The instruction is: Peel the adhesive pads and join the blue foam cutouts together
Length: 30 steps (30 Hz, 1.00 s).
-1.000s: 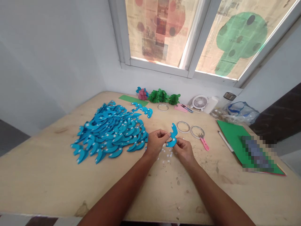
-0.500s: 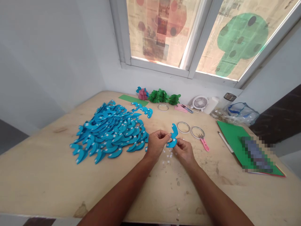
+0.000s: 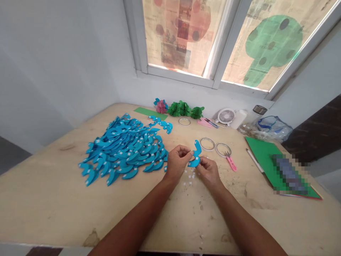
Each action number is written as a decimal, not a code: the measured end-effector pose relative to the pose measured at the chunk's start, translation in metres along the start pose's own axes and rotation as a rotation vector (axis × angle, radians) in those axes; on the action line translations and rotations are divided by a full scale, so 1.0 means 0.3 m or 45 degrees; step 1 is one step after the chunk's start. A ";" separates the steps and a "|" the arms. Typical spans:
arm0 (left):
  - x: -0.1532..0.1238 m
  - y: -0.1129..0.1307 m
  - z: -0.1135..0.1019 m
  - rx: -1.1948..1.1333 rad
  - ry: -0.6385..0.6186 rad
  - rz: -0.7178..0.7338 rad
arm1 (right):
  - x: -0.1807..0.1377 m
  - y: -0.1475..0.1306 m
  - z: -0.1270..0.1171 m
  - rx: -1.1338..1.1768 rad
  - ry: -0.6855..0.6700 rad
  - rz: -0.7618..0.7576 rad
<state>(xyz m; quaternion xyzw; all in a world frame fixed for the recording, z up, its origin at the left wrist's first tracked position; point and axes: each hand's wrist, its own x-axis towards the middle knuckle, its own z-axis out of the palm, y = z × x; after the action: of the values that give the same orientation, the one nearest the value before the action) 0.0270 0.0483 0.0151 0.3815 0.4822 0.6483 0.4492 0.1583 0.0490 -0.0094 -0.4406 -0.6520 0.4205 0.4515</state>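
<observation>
Between my two hands is a blue curved paper cutout (image 3: 197, 148) with small white squares on it. My left hand (image 3: 179, 160) pinches its left side between thumb and fingers. At its lower right edge, my right hand (image 3: 209, 169) closes thumb and fingertips on the same cutout. Small white squares (image 3: 190, 176) lie scattered on the wooden table (image 3: 66, 209) just below. To the left of my left hand spreads a large pile of similar blue paper cutouts (image 3: 130, 142), many bearing white squares.
Tape rolls (image 3: 207, 144) and pink-handled thread snips (image 3: 231, 163) lie beyond my right hand. Green paper sheets (image 3: 266, 156) and a pen (image 3: 255, 160) are at the right. Green paper ornaments (image 3: 183, 108), a small fan (image 3: 226, 116) and a bottle (image 3: 257, 113) stand along the wall.
Both hands keep hold of the blue paper cutout in nearly the same place. The whole view has shifted very slightly.
</observation>
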 end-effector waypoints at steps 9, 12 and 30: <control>-0.009 0.008 0.004 -0.115 -0.024 -0.086 | 0.000 0.004 -0.002 0.033 -0.001 -0.006; -0.018 0.021 0.006 -0.118 -0.033 -0.084 | 0.000 0.002 -0.001 0.081 0.003 0.016; -0.049 0.015 0.009 -0.054 -0.052 0.172 | -0.001 -0.030 0.013 0.436 -0.019 0.105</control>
<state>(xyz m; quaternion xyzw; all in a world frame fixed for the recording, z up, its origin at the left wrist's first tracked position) 0.0330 0.0345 0.0191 0.4168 0.4320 0.6793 0.4222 0.1527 0.0458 -0.0018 -0.3805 -0.5557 0.5468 0.4974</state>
